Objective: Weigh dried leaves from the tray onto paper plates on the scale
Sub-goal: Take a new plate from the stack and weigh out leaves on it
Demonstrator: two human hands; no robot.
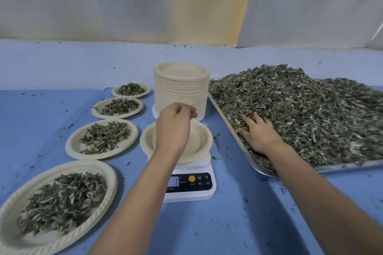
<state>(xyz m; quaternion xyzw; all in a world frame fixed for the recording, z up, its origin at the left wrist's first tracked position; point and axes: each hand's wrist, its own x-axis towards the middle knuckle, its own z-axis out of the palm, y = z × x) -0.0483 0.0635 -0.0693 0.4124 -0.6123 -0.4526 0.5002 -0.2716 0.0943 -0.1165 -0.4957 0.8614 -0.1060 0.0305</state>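
An empty paper plate [204, 141] sits on the white digital scale [192, 184] in the middle of the blue table. My left hand [174, 128] hovers over that plate with its fingers curled in, and I see nothing in them. To the right, a metal tray [342, 166] carries a big heap of dried leaves [310, 109]. At the heap's near-left edge my right hand [259, 132] lies palm down on the leaves, its spread fingertips sunk in among them.
A tall stack of paper plates [181, 91] stands just behind the scale. Several plates filled with leaves [103, 136] line up along the left, from near left to far centre. Leaf crumbs dot the table. A white sheet hangs behind.
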